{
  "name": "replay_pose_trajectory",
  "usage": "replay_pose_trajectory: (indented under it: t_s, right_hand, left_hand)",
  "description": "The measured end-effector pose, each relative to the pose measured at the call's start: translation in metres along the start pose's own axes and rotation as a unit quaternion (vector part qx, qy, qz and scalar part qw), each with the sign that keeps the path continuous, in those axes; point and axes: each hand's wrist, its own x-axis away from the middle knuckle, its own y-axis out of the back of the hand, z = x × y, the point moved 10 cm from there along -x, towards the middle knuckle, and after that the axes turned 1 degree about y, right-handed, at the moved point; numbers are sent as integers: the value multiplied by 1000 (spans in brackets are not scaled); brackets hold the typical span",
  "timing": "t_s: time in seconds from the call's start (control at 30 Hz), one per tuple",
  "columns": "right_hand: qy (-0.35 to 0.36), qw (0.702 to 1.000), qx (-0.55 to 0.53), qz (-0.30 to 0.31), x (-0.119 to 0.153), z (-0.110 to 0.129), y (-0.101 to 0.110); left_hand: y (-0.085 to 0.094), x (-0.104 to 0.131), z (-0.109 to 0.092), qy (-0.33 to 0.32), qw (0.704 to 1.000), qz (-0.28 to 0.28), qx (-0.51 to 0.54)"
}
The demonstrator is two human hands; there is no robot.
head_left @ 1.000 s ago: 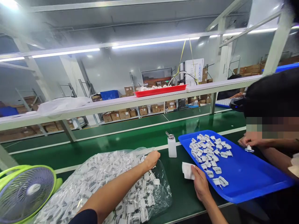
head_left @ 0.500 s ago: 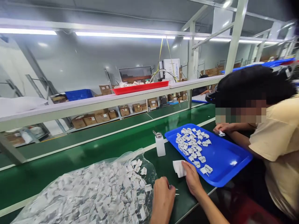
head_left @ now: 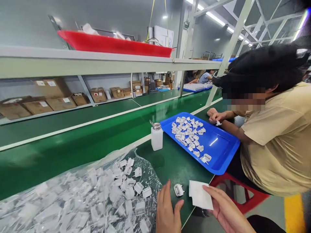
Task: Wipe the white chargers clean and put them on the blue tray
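Observation:
My left hand (head_left: 168, 210) is open over the green table, its fingers stretched and apart. Just beyond the thumb lies a single white plug housing with metal pins (head_left: 178, 190), not touched by the hand. A folded white wiping cloth (head_left: 200, 196) is pinched in my right hand (head_left: 224, 205) at the table's front edge. Left of my left hand, a clear plastic bag (head_left: 152, 176) holds a big heap of similar white plug housings (head_left: 97, 194). A blue tray (head_left: 218, 150) farther off bears a cluster of these housings on its left half.
A white dispenser bottle with a metal lid (head_left: 156, 137) stands between bag and tray. At the right, a co-worker (head_left: 282, 139) leans by the tray, a small white part in hand. Above runs a shelf (head_left: 109, 66) with a red tray (head_left: 116, 45). A red stool (head_left: 243, 197) stands below.
My left hand has let go of the plug housing, which now lies on the table, and its fingers have spread. My right hand still grips the cloth. The camera view has shifted.

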Motion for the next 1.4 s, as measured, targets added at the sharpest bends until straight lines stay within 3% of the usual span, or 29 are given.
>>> replay_pose_trajectory:
  t_s: [0.1,0.17,0.27,0.37,0.43,0.5,0.63,0.8,0.87,0.93,1.07,1.17,1.4]
  right_hand:
    - [40,997,53,-50,12,8,13]
    - [137,976,148,-82,18,28,12]
    - [337,882,319,-84,38,58,-20]
    - [451,780,434,20,55,52,-69]
    - [466,737,478,108,60,34,-91]
    - [465,706,508,166,62,21,-100]
    - [457,659,553,226,66,15,-101]
    - [483,599,575,277,81,28,-111]
    - [496,591,570,283,86,35,-116]
    - [489,601,563,288,86,39,-120]
    - [431,665,538,287,70,44,-124]
    - [406,707,500,293,58,49,-129]
    - [386,745,451,305,58,53,-132]
  left_hand:
    - [-6,3,1,0,1000,-29,4]
    - [-8,4,2,1,999,-35,4]
    - [-12,7,-5,-47,998,-12,-38]
    - [-18,14,-11,-70,993,5,-98]
    - [-22,19,-10,-47,991,10,-123]
    - [-26,22,-11,-29,991,14,-131]
    - [-31,24,-15,-35,991,36,-126]
    - [-26,23,-11,-51,990,41,-128]
    - [-24,22,-11,-60,989,33,-133]
    - [-19,23,-13,-78,986,8,-144]
    - [-3,24,-24,-126,974,-68,-173]
    - [4,23,-32,-146,968,-86,-186]
    - [5,22,-37,-158,959,-91,-216]
